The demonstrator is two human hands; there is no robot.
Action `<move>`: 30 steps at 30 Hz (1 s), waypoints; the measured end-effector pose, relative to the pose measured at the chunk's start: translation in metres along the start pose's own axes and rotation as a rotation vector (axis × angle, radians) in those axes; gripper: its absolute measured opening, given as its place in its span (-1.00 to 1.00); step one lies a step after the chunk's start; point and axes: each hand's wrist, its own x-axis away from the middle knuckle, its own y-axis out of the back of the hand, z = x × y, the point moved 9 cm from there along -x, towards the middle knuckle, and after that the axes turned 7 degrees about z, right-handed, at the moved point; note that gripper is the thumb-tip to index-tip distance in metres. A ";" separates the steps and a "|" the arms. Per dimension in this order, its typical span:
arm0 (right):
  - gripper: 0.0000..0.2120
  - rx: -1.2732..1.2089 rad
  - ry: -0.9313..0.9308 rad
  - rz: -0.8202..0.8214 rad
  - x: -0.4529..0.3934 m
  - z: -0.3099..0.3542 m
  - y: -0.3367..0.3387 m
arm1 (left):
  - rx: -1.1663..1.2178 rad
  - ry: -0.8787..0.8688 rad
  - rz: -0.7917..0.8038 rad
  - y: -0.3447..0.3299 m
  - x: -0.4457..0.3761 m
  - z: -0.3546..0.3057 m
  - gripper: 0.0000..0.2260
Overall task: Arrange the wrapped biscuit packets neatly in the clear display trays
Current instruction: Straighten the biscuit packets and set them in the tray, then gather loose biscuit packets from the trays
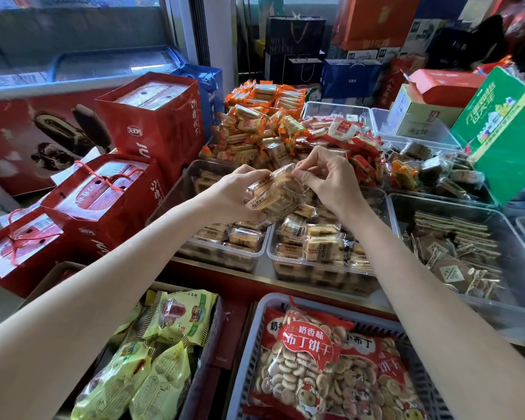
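The left hand (235,189) is cupping a small stack of wrapped biscuit packets (278,194), its grip curled closed around them from the left. The right hand (328,174) is pinching the stack's top packet at its edge, or so it seems through the glare. The stack is hovering just above the middle clear tray (319,268), with the left clear tray (191,180) beside that. Behind the middle tray, orange packets (255,131) are lying heaped.

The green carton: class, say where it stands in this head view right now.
The green carton stands tilted at the right edge, upper part of the head view, behind the clear tray of dark wrapped packets and beside the red box.
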 end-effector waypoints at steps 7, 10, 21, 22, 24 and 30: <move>-0.89 0.018 -0.031 0.174 -0.001 -0.010 -0.009 | -0.069 0.017 0.082 -0.009 0.001 0.002 -0.26; -0.93 0.057 -0.027 0.141 -0.001 -0.011 -0.006 | -0.090 0.013 0.076 -0.009 -0.002 -0.002 -0.27; -0.26 0.338 -0.145 0.349 0.015 -0.045 -0.021 | -0.212 0.009 0.058 -0.029 -0.038 -0.018 -0.28; -0.30 0.355 -0.153 0.312 0.016 -0.051 -0.020 | -0.231 0.003 0.053 -0.033 -0.042 -0.020 -0.30; -0.35 0.343 -0.174 0.249 0.019 -0.067 -0.016 | -0.235 -0.005 0.023 -0.036 -0.049 -0.019 -0.37; -0.39 0.466 -0.435 -0.107 0.021 -0.135 0.029 | -0.179 0.168 -0.053 -0.040 -0.056 0.026 -0.78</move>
